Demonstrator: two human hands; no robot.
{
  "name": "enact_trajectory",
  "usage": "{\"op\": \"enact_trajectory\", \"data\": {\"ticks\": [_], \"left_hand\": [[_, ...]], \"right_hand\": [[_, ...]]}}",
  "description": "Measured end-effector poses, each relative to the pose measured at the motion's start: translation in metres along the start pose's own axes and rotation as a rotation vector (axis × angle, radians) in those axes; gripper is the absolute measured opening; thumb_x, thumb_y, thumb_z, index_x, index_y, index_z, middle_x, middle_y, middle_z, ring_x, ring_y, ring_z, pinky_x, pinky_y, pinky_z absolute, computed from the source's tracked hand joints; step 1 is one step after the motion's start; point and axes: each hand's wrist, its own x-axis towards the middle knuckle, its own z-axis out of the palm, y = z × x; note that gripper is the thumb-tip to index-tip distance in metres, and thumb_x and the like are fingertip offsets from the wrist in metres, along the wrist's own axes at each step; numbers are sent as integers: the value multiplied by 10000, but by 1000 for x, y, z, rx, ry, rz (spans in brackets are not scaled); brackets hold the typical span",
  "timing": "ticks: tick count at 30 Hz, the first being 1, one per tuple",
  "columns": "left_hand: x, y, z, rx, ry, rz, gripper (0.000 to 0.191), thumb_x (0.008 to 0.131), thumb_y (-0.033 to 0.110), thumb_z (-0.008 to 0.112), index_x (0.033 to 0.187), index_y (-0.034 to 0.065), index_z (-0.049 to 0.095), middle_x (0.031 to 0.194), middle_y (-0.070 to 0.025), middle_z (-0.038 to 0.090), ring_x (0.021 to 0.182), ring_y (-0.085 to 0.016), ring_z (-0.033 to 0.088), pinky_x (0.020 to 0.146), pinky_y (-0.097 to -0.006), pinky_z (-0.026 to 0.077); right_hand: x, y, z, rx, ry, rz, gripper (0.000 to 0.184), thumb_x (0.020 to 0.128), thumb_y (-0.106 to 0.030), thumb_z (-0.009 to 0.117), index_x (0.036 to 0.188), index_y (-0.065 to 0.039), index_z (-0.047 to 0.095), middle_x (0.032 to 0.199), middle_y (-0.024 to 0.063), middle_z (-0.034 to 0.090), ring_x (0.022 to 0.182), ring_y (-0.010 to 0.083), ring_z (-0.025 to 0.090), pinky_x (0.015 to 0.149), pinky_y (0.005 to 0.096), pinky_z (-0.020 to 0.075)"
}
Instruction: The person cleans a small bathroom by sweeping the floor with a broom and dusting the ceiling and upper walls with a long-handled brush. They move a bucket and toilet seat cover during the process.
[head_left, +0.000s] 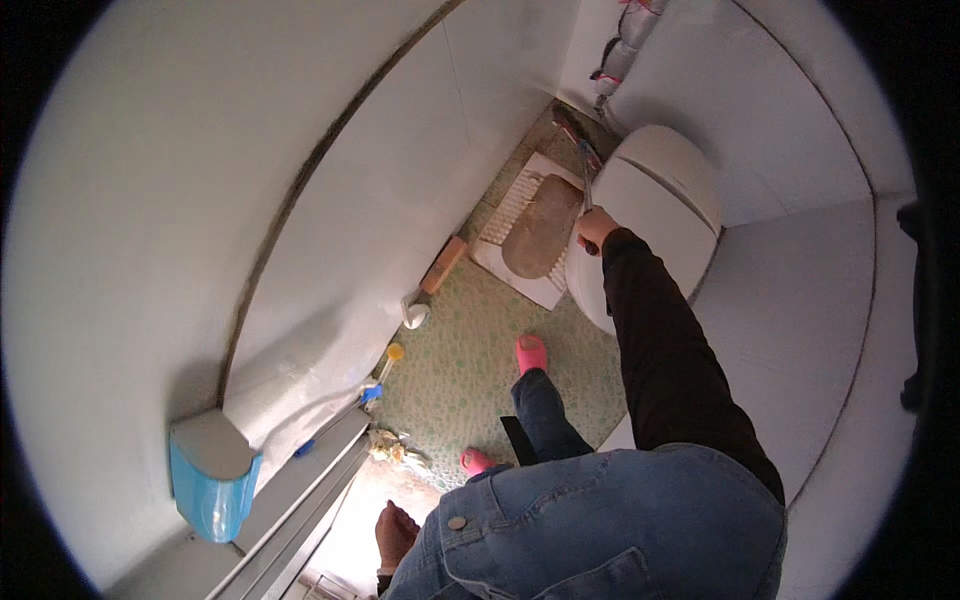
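My right hand (597, 227) is closed around the thin handle of a brush or small broom (585, 169). Its dark bristled head (571, 124) reaches into the far corner, between the wall and a white lidded, rounded fixture (652, 202). Beside the handle lies a white squat toilet pan (487, 259) with ribbed footrests, set in the floor. A brownish oval slab or cover (541, 229) occupies its middle. Low at my side, near the bright doorway, my left hand (396, 534) hangs with curled fingers, and nothing shows in it.
Along the left wall are an orange brick (444, 265), a white curved fitting (415, 313) and a yellow-ended stick (395, 351). Crumpled litter (390, 448) lies by the door frame (300, 495). A blue holder (214, 480) juts from the wall. A wrapped pipe (626, 45) rises in the corner.
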Motion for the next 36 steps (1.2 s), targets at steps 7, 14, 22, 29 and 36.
{"op": "enact_trajectory", "data": {"ticks": [7,14,22,29,36], "left_hand": [[-1,42,45,320,35,58,307,922,279,506,698,70,478,555,-23,443,471,-130,423,439,-276,366],[55,93,95,318,-359,216,274,912,272,516,718,80,496,549,12,400,465,-101,396,443,-249,338],[52,176,188,621,-542,824,154,862,151,603,782,24,567,660,-9,549,577,-73,503,498,-222,396],[-23,269,273,688,-252,1877,128,769,-53,582,862,36,579,982,-114,592,1023,-272,547,902,-371,416],[-61,346,298,846,185,2493,211,836,22,571,1034,72,520,1230,-146,516,1271,-325,372,1061,-520,290]], "right_hand": [[-2,28,57,-1122,-605,-403,453,712,-62,599,1111,46,414,691,208,614,585,290,621,486,443,464],[-192,26,39,-195,-516,275,674,756,-62,552,1344,-43,224,681,114,516,550,216,537,450,372,413],[-284,24,-10,646,-305,314,576,822,-69,527,1353,-111,309,644,6,438,469,74,406,385,243,327],[-230,4,-33,964,-195,188,388,820,-67,527,1178,-157,406,637,0,432,450,72,405,363,231,317],[-139,-26,-102,677,-128,139,500,765,-33,547,1239,-96,401,650,55,477,469,137,457,387,288,364]]}}
